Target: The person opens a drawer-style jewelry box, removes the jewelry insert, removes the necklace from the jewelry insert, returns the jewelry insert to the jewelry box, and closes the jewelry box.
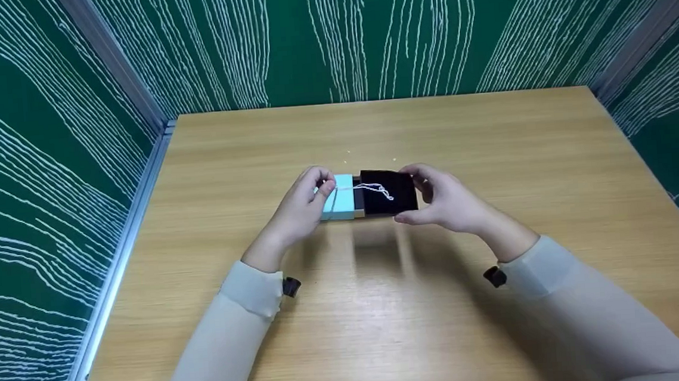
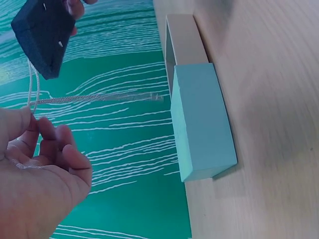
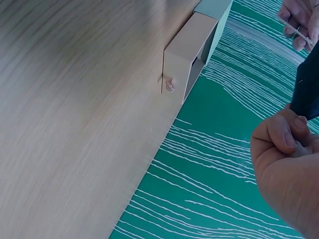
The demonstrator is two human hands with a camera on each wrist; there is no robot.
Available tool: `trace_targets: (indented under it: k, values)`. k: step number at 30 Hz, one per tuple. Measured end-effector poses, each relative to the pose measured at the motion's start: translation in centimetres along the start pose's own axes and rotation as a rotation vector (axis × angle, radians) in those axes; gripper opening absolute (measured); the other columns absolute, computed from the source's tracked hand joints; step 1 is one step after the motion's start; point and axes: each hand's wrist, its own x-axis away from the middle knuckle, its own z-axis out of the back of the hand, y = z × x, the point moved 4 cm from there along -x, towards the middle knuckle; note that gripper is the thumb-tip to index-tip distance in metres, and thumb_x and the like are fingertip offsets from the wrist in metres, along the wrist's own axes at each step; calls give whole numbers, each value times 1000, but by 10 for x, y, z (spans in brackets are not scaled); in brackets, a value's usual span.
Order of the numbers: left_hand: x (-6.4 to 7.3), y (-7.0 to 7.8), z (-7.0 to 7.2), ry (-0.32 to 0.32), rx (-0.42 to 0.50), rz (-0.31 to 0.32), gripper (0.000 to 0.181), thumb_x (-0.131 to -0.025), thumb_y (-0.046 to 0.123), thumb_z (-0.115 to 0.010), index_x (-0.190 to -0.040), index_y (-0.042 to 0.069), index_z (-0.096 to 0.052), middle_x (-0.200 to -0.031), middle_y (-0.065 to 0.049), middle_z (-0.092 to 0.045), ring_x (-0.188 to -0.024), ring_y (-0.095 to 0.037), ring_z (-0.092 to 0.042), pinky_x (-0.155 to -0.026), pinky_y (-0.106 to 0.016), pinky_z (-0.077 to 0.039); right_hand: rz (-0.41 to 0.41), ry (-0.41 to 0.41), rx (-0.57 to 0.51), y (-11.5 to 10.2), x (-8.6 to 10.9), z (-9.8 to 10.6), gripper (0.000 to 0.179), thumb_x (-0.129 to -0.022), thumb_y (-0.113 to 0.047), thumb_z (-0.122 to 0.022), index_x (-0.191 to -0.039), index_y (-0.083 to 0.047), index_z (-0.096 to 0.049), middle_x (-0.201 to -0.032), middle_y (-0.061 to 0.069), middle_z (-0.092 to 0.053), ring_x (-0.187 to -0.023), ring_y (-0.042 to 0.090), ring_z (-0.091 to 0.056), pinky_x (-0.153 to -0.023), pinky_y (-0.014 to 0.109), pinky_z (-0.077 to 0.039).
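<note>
Plain turquoise box [image 2: 205, 119], cord [image 2: 94, 98] in left hand [image 1: 301, 205], pad [image 2: 43, 35] in right hand [image 1: 448, 204]

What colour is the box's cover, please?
The cover is light turquoise, clearest in the left wrist view.

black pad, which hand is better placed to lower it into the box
Probably the right hand: it grips the black pad, raised above the box, while the left hand is busy pinching the chain.
</note>
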Motion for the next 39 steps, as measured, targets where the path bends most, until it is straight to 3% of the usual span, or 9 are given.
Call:
trace_targets:
  k: [8,15,20,27,30,39]
  values:
    - [1,-5,2,44,74,8,24,-120,23,-58,-130,3,-66,-129,-19,-68,-115,-22,-60,-103,-40,-52,-1,1,-26,-3,0,0,82,-84,-11,-99,-153,1,-57,-133,16,-72,-114,22,-63,-100,20,-54]
    - [0,-5,5,132,142,-22,22,-113,19,-70,-127,2,-74,-112,-6,-73,-103,-19,-64,-92,-32,-55,-13,-5,-11,-5,-2,0,83,-84,-12,-100,-154,0,-56,-131,14,-71,-113,24,-61,-102,28,-54]
    - [-1,-7,6,165,187,-50,26,-108,12,-76,-132,2,-72,-110,-6,-76,-102,-19,-69,-93,-30,-58,-4,-1,16,-5,-3,-1,83,-84,-15,-100,-153,-1,-57,-125,12,-70,-107,25,-57,-95,36,-53]
    - [1,-8,6,181,175,-77,3,-105,10,-77,-106,8,-76,-103,-4,-75,-97,-18,-68,-95,-42,-59,-1,9,2,-7,-1,0,79,-84,-14,-100,-151,-1,-59,-124,12,-71,-107,23,-59,-95,27,-53]
    - [2,-8,7,193,169,-79,3,-104,9,-77,-105,7,-77,-101,-4,-76,-96,-17,-69,-96,-45,-59,12,21,4,-8,0,1,77,-84,-14,-99,-149,0,-60,-119,11,-71,-104,21,-59,-90,24,-52]
    - [2,-11,8,227,203,-46,5,-103,7,-78,-108,5,-78,-103,-5,-75,-94,-17,-67,-83,-23,-57,6,20,17,-8,0,3,77,-84,-15,-100,-149,-1,-61,-114,8,-68,-101,27,-56,-86,29,-49]
